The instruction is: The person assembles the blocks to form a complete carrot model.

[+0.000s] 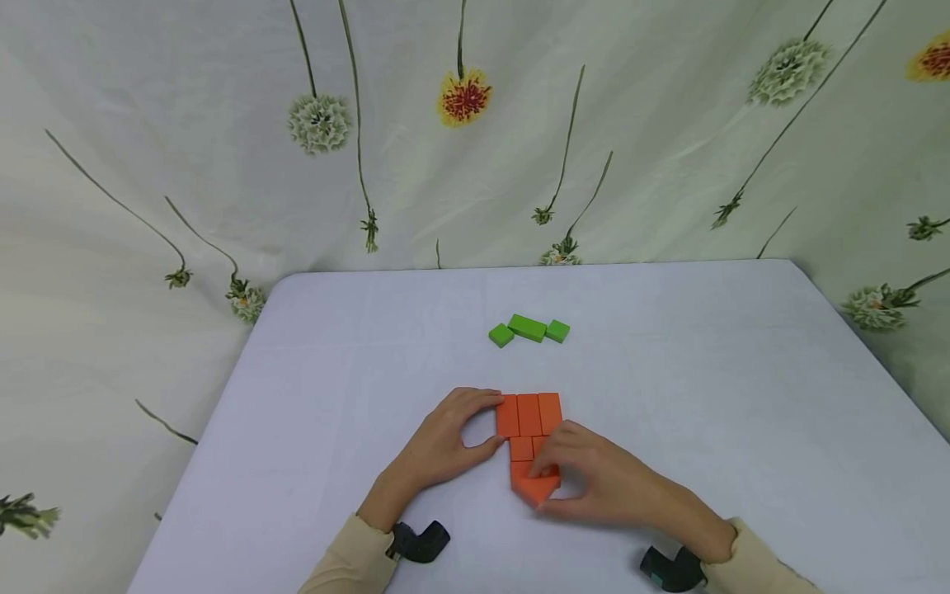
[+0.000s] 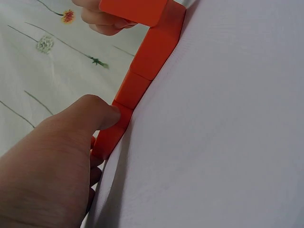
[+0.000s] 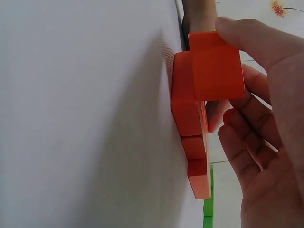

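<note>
Several orange blocks [image 1: 529, 414] lie side by side on the table, three oblong ones forming the far row. My left hand [image 1: 441, 441] holds the left block of that row, with the index finger at its far corner and the thumb on its near side. Over the near end of the group, my right hand [image 1: 604, 474] pinches another orange block [image 3: 218, 69] between thumb and fingers. This block is raised and tilted above the others, and the right fingers hide part of the group in the head view. From the left wrist, the held block [image 2: 135, 8] appears at the top.
Farther back on the white-covered table [image 1: 356, 346] lie three green blocks, a longer one [image 1: 528, 327] between a left small one [image 1: 500, 335] and a right small one [image 1: 557, 332]. A flowered cloth [image 1: 416, 165] hangs behind the table.
</note>
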Demonstrator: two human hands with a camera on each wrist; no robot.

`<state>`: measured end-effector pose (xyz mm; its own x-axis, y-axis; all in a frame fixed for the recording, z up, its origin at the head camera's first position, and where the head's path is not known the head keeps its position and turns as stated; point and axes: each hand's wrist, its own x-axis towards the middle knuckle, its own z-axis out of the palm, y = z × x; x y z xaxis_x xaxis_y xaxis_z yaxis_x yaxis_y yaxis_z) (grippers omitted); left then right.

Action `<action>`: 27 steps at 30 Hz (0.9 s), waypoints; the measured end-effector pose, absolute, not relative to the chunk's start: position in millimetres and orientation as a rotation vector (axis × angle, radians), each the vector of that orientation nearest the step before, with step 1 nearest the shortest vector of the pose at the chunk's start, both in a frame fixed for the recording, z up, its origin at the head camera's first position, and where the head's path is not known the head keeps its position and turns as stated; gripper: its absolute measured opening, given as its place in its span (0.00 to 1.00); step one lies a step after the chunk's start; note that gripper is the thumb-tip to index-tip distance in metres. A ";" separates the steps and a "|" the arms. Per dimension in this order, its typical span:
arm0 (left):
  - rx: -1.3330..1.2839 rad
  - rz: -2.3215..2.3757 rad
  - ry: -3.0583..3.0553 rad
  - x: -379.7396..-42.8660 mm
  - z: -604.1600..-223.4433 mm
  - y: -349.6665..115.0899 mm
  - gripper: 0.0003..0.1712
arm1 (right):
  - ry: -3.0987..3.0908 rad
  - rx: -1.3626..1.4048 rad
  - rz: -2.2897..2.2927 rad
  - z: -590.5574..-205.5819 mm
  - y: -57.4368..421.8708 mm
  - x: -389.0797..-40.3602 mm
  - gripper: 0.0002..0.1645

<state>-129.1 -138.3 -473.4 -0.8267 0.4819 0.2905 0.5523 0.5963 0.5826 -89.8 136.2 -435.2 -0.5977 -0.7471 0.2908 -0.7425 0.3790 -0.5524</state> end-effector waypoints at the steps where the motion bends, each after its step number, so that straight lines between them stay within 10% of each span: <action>1: -0.881 -1.045 -2.715 -129.0 -473.4 -138.4 0.30 | 2.605 -1.410 -1.029 -435.6 135.9 -89.5 0.15; 27: -0.872 -1.030 -2.735 -128.7 -472.9 -138.5 0.31 | 2.595 -1.282 -0.893 -429.6 135.5 -92.0 0.19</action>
